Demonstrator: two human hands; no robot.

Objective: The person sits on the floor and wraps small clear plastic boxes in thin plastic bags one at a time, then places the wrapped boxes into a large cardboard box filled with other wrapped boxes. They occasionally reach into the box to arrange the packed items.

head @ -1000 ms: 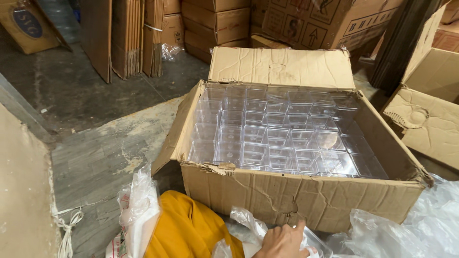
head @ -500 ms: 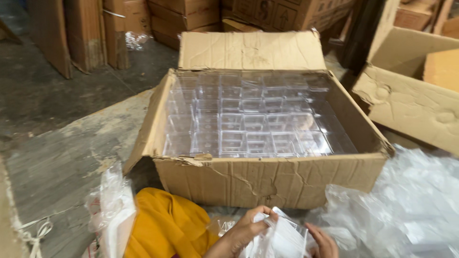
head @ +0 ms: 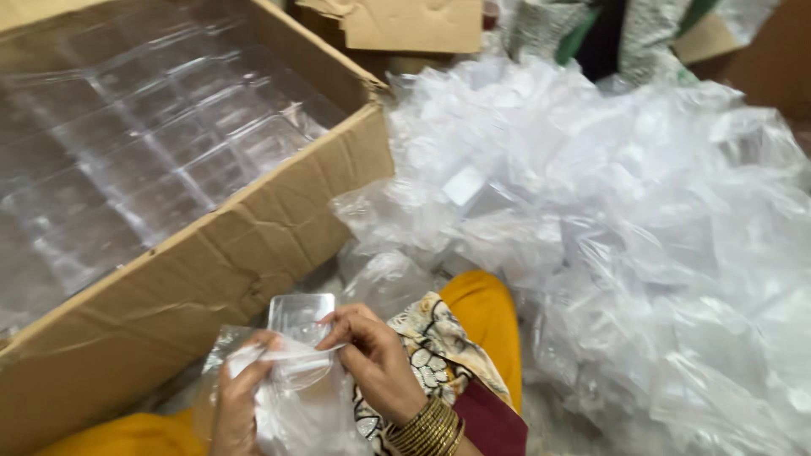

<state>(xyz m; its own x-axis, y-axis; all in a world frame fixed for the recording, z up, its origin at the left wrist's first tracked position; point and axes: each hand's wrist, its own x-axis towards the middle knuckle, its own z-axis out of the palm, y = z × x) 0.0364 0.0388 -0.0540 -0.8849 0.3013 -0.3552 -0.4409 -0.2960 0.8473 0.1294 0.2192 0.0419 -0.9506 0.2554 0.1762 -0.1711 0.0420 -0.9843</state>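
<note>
Two hands now larger and higher in view than half a second ago: left hand [head: 239, 397] and right hand [head: 372, 359] closed on a clear plastic box [head: 301, 319] half inside a thin plastic bag [head: 296, 405], just below the brown cardboard carton [head: 253, 228] of clear boxes. Heaped crumpled clear bags [head: 642, 236] at right.

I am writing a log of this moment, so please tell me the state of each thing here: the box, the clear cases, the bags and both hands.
Cardboard box: open, flaps up, filled with clear cases.
Clear cases in the box: packed flat in rows.
Small clear case: held up, partly inside a bag.
Thin plastic bag: crumpled around the case.
Heap of plastic bags: loose, crumpled.
Left hand: gripping the bag.
Right hand: pinching the bag at the case.
</note>
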